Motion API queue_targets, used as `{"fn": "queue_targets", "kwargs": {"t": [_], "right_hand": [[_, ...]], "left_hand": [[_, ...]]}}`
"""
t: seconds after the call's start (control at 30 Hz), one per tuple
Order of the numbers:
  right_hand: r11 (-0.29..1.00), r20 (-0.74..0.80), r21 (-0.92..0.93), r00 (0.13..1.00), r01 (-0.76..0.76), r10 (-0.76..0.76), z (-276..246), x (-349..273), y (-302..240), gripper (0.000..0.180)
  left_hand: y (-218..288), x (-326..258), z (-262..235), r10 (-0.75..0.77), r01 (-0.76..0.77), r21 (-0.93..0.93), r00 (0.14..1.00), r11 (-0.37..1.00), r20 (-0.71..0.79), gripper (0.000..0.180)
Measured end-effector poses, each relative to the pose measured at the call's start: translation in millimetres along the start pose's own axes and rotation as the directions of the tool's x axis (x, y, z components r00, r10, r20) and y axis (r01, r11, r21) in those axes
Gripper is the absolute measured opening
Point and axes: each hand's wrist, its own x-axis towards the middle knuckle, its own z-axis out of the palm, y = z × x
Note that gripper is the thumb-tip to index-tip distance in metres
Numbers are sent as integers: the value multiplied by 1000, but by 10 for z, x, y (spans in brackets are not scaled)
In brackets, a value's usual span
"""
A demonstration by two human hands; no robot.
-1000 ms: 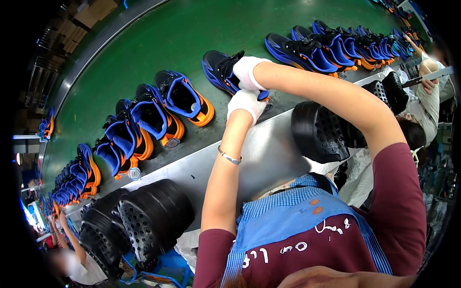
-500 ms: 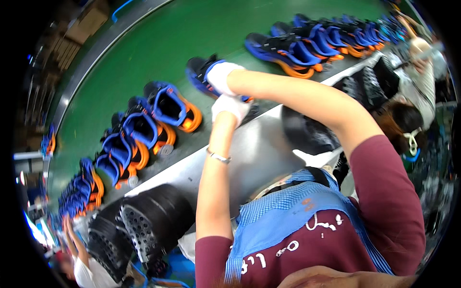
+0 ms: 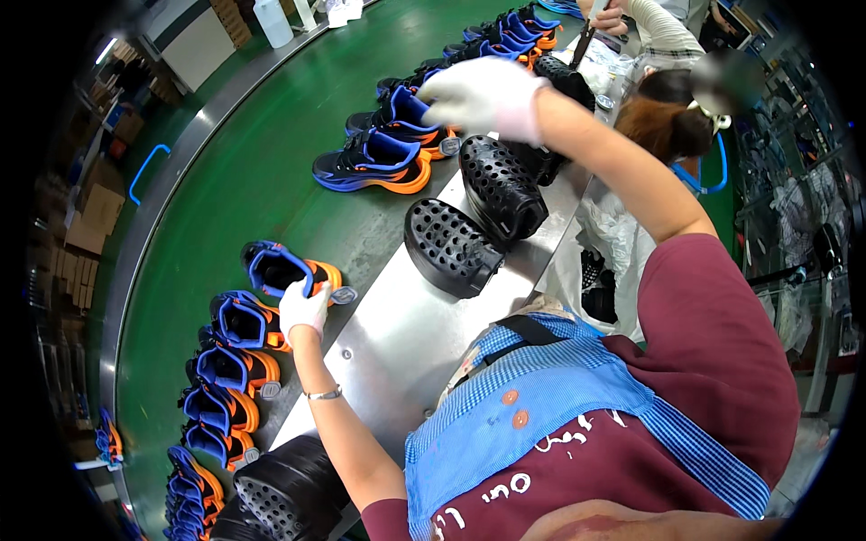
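My left hand, in a white glove, is closed at the heel of a black, blue and orange sneaker. This sneaker stands at the far end of the near-left row on the green belt. My right hand, also gloved and blurred, hovers over the far row with its fingers apart. No held thing shows in it. Nearest below it are a sneaker and another sneaker, both with orange heels. Part of that row is hidden behind the hand.
Black perforated shoe-shaped pieces stand on the metal ledge before me, with another black perforated piece at lower left. A co-worker's hand holds a tool at the upper right. A white bottle stands beyond the belt.
Both hands were together on one sneaker. They have parted, the left to the near-left row, the right up over the far row. The view has turned, and the rows sit differently in it.
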Motion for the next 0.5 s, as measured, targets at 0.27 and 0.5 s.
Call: {"fn": "queue_targets", "kwargs": {"t": [0.27,0.5], "right_hand": [[695,-302,-370,787,-617,538,-120,-585,1965,46],[744,-268,-365,828,-560,492,-11,-593,2038,51]], "left_hand": [[146,-29,-75,-24,24,75,1000,997,4,47],[244,-210,-320,35,-17,320,998,947,-51,52]]}}
